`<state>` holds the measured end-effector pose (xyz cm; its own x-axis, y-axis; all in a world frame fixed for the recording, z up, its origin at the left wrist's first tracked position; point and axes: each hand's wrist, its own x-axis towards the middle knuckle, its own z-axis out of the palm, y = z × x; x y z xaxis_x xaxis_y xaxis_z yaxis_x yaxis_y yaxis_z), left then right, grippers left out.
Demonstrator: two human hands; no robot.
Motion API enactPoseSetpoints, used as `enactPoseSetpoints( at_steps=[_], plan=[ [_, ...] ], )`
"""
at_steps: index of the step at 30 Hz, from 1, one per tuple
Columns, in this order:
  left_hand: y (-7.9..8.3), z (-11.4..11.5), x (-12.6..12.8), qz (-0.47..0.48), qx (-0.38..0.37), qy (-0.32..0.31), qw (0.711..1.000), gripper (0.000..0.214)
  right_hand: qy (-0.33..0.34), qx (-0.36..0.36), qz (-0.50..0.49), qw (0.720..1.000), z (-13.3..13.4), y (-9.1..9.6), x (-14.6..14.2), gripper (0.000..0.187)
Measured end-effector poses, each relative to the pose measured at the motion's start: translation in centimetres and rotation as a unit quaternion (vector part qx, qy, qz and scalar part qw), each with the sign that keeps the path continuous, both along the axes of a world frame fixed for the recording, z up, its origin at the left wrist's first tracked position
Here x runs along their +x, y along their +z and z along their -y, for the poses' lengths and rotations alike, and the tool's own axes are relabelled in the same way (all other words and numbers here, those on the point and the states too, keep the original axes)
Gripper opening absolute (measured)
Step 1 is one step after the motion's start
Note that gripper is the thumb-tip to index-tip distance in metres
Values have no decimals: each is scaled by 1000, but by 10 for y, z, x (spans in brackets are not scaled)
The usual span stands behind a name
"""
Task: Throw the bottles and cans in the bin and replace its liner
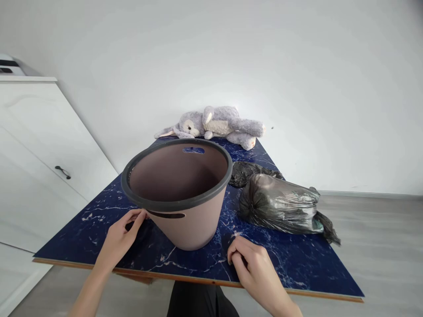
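- Worktop [82, 240]: dark blue, white-veined, extending on all sides beneath the bin.
- Bin [194, 226]: pinkish brown with a dark grey rim, standing upright with its mouth up; the landmark for all places given here.
- Stuffed rabbit [218, 125]: lying beyond the bin, at the worktop's far end.
- Filled bag [280, 204]: thin black plastic, lying to the right of the bin, apart from it.
- Crumpled black plastic [244, 173]: just beside the bin's right rim, partly behind the filled bag.
- Right hand [253, 262]: near the bin, to the right of its base; fingers curled inward, nothing visible in them.
- Left hand [124, 233]: at the bin's near left; fingertips gathered under the rim, apparently touching it; whether they grip cannot be told.
- Handle slot [167, 215]: on the bin's near side. Judged from this pose, the step is positioning or steadying the bin; a further shift would call for a firmer left hold, with the right fingers opened toward the opposite rim.
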<state>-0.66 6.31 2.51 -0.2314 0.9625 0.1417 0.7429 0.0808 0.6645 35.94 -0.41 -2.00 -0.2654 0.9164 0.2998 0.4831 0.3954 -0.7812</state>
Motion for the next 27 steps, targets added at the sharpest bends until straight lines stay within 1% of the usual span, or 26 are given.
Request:
enactPoseSetpoints(
  at_steps=[5,11,14,23,25,27],
  plan=[
    [-3,1,0,6,16,-4,1000,58,-4,-15,-22,1000,0,0,1,30],
    [-10,0,-7,19,9,-12,1000,62,-28,-30,-28,999,1,4,2,29],
    [-12,-1,-9,30,12,-17,999,63,-30,-37,-30,998,1,5,1,29],
    [-9,2,-8,44,17,-22,999,61,-28,-32,-17,999,-2,5,0,30],
    [-8,3,-7,48,19,-23,998,61,-25,-23,-2,999,-3,3,-1,30],
    [-7,3,-7,48,20,-23,998,61,-30,-2,32,999,-5,-1,-5,29]
  ],
)
